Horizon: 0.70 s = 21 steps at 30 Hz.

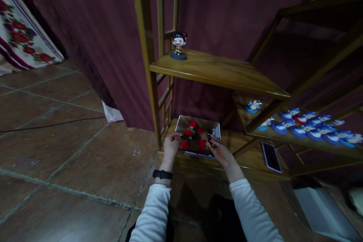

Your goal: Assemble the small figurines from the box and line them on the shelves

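An open white cardboard box (pixel 178 124) with a brown inside sits on the low shelf. In it lie several small figurines with round red parts (pixel 193 124). My left hand (pixel 171 145), with a black band on the wrist, is at the box's left side, fingertips over the rim and drawn together beside a red-topped figurine (pixel 187 133). What they pinch, if anything, is too small to make out. At the right side of the box, my right hand (pixel 221 152) reaches in, its fingers bent around a small dark figurine (pixel 209 137) that they partly hide.
One black-haired figurine (pixel 178 45) stands on the upper wooden shelf (pixel 215 69). Several blue-and-white figurines (pixel 306 126) fill the right shelf. A phone (pixel 271 157) lies on the low shelf. Shelf posts (pixel 146 53) rise at the left, and a grey-white box (pixel 326 211) rests at lower right.
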Each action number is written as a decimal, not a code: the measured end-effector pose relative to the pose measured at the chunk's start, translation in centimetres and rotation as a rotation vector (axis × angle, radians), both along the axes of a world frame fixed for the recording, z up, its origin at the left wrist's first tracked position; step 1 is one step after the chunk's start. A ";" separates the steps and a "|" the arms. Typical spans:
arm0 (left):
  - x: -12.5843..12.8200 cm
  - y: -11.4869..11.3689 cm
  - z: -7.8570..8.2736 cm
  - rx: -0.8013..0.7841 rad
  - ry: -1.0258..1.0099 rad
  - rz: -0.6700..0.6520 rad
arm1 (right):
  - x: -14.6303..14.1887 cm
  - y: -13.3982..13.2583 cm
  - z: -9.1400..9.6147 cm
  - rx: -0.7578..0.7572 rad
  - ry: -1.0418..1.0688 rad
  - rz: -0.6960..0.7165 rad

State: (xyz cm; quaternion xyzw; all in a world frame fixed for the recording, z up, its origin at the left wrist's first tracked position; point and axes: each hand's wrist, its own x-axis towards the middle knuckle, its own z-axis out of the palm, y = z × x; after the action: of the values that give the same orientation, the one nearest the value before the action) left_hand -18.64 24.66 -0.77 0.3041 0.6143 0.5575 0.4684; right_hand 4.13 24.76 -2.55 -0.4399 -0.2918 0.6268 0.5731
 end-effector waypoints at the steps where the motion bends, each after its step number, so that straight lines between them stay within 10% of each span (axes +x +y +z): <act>1: 0.4 0.2 -0.3 -0.020 0.121 -0.029 | 0.3 -0.2 0.1 0.003 0.010 -0.007; 9: 2.7 1.2 -1.2 -0.167 0.997 -0.294 | 2.6 -0.2 1.4 -0.017 0.058 -0.053; 21: 7.6 4.4 -3.2 0.018 1.226 -0.553 | 3.0 1.3 2.5 0.007 0.136 -0.178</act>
State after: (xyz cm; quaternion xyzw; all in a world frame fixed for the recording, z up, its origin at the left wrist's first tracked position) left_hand -11.07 29.06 -3.98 0.7156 0.6639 0.1488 0.1579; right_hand 7.10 26.05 -0.02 -0.4185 -0.2141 0.6007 0.6467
